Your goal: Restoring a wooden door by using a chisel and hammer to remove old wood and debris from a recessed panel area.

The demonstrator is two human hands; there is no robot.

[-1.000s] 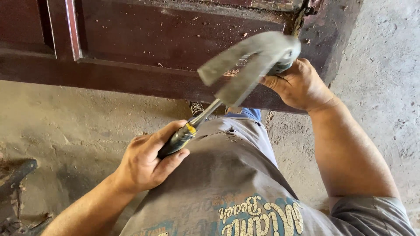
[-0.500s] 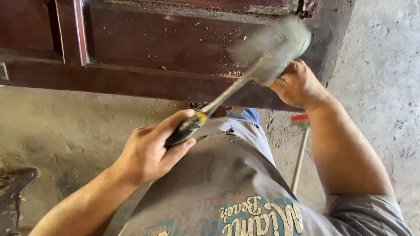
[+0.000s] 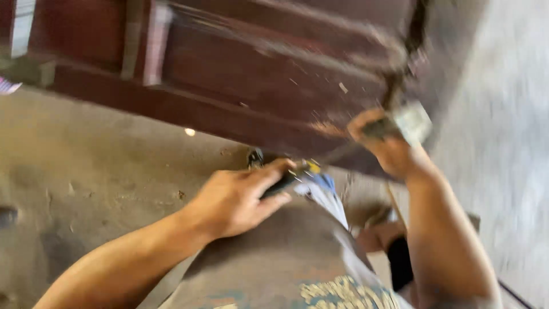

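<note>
Fingers [image 3: 269, 174] grip a blurred hammer [image 3: 343, 151]; its head is indistinct.

My one view comes from a head-worn camera, tilted steeply down and forward; it sits close above my grey shirt [image 3: 297, 252], facing the dark red door [image 3: 257, 74] across the concrete floor [image 3: 86, 166]; heavily blurred.

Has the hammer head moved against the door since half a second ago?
Yes. The hammer head has swung down from the door's upper edge to beside the right hand.
</note>
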